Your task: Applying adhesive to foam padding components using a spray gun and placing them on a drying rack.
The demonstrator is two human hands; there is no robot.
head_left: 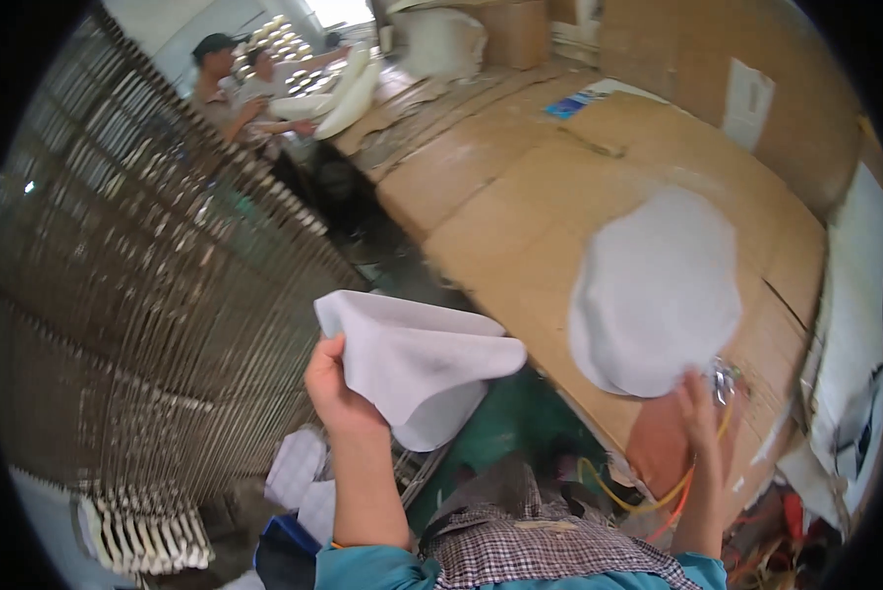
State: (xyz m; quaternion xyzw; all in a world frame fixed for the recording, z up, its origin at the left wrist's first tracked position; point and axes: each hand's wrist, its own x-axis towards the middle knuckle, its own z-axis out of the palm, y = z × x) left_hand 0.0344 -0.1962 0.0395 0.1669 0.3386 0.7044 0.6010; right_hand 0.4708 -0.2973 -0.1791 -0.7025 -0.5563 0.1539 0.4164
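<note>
Pale lilac-white is shown by the folded sheet (422, 354) at left, greyish white by the rounded piece (658, 290) at right. The cardboard (510, 216) is coloured tan; near, the garment (530, 556) is checked dark and white, the sleeves (372, 568) teal.

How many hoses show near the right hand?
2: a yellow hose looping below the right hand, and an orange hose beside the yellow. Others may be hidden.

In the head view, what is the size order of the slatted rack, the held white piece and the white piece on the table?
Largest: slatted rack
Then: white piece on the table
Smallest: held white piece
</note>
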